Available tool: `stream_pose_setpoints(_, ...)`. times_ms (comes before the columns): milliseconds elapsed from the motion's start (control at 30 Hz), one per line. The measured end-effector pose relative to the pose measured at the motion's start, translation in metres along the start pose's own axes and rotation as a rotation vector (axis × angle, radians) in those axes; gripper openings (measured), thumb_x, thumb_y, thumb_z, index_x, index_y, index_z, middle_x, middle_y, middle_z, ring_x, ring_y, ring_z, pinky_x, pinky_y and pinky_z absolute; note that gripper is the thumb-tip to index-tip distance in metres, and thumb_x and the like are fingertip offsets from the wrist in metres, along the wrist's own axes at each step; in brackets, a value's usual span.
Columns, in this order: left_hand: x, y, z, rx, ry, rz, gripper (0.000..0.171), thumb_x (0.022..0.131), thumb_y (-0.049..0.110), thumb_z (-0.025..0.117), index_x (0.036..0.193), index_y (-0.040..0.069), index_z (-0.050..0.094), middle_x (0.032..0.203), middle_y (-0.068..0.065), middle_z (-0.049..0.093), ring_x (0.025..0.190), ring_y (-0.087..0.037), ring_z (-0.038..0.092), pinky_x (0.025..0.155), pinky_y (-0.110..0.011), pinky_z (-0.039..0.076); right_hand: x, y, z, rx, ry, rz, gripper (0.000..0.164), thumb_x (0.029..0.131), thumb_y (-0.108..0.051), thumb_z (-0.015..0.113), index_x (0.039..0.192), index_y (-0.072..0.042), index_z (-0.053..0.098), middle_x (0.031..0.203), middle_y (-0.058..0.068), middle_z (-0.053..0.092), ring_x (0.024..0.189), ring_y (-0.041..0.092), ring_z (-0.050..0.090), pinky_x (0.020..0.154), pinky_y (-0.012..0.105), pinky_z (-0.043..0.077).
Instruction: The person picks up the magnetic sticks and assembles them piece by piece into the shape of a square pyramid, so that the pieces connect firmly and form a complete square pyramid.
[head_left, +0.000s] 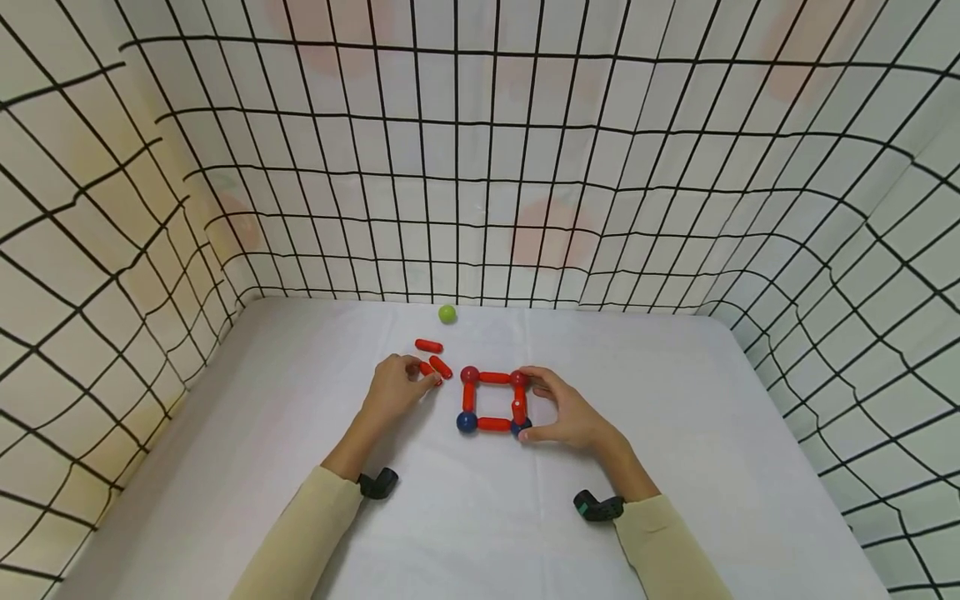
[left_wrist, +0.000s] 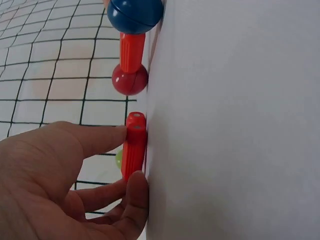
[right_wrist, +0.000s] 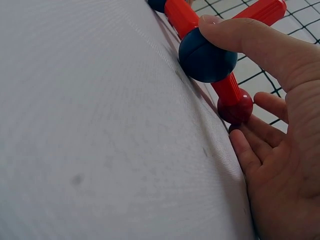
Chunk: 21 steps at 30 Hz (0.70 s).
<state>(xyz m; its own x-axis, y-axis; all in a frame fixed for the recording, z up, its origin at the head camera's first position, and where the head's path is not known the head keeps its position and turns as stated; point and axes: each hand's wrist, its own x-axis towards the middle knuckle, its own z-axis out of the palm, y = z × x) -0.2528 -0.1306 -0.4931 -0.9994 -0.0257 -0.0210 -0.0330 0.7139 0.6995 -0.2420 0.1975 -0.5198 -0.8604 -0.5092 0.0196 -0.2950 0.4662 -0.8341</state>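
Observation:
A square frame of magnetic building pieces lies on the table: red rods (head_left: 494, 424) joined by two blue balls (head_left: 467, 422) and two dark red balls (head_left: 469, 375). Another red rod (right_wrist: 262, 11) sticks up from the near right blue ball (right_wrist: 205, 57). My right hand (head_left: 573, 418) holds the frame's right side, thumb on that blue ball and fingers around the far right red ball (right_wrist: 237, 106). To the frame's left, my left hand (head_left: 392, 390) pinches a loose red rod (left_wrist: 133, 155) between thumb and finger. A second loose rod (head_left: 441, 367) lies right beside it.
Farther back on the white table (head_left: 637, 367) lie one more red rod (head_left: 429, 345) and a green ball (head_left: 447, 314). A black wire mesh (head_left: 487, 179) stands along the back and both sides.

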Motion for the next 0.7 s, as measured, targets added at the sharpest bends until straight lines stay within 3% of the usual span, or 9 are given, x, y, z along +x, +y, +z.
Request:
stream_pose_setpoints(367, -0.008, -0.014, -0.006, -0.105, 0.01, 0.023, 0.029, 0.089, 0.023, 0.08, 0.108, 0.007, 0.065, 0.097, -0.009, 0.068, 0.086, -0.022, 0.06, 0.069, -0.026, 0.052, 0.0, 0.003, 0.0, 0.017, 0.007, -0.014, 0.102, 0.072, -0.034, 0.096, 0.156, -0.028, 0.037, 0.162, 0.004, 0.04, 0.149, 0.031, 0.043, 0.123, 0.05, 0.035)
stream_pose_setpoints(567, -0.006, -0.016, -0.004, -0.066, -0.01, 0.061, 0.038, 0.088, 0.02, 0.081, 0.123, 0.009, 0.071, 0.106, -0.009, 0.068, 0.09, -0.022, 0.06, 0.071, -0.027, 0.053, -0.001, 0.003, 0.0, 0.004, -0.001, 0.004, 0.103, 0.073, -0.037, 0.095, 0.157, -0.027, 0.035, 0.163, 0.004, 0.039, 0.149, 0.031, 0.043, 0.123, 0.049, 0.034)
stream_pose_setpoints(700, -0.006, -0.016, -0.004, -0.048, -0.026, 0.047, 0.03, 0.089, 0.022, 0.082, 0.115, 0.011, 0.076, 0.101, -0.008, 0.065, 0.091, -0.023, 0.059, 0.071, -0.027, 0.051, 0.0, 0.003, 0.0, 0.008, 0.001, 0.003, 0.104, 0.072, -0.037, 0.095, 0.157, -0.027, 0.036, 0.162, 0.003, 0.04, 0.149, 0.03, 0.043, 0.123, 0.047, 0.035)
